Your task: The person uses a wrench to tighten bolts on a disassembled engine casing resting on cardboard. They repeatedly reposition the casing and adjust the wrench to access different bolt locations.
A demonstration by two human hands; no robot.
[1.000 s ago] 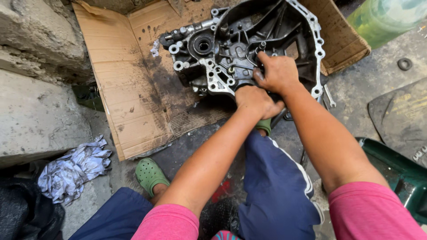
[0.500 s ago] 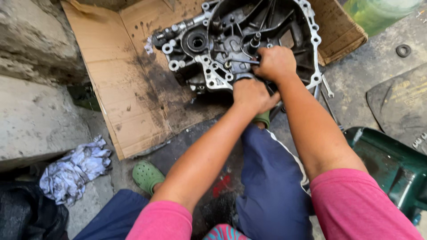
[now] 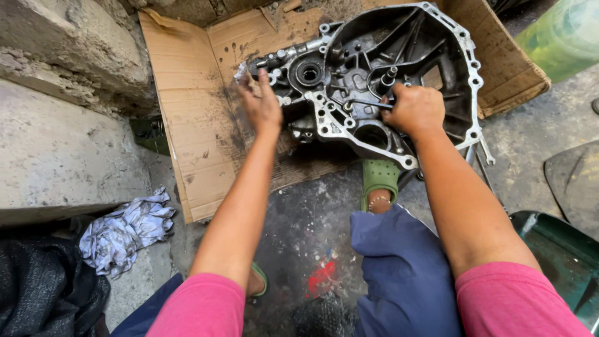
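Observation:
A greasy aluminium gearbox housing lies open side up on flattened cardboard. My right hand is closed around a thin metal tool whose tip points into the housing's middle. My left hand rests flat with fingers spread against the housing's left end, on the cardboard next to a small white scrap. Both forearms reach forward from pink sleeves.
A crumpled pale rag lies at the lower left beside dark cloth. Rough stone blocks stand on the left. A wrench lies right of the housing. A green container sits at the lower right. My green sandal touches the housing's near edge.
My left hand has let go near the housing's lower edge and moved left to the housing's left end. My right hand stays on the housing with the tool. The view has shifted.

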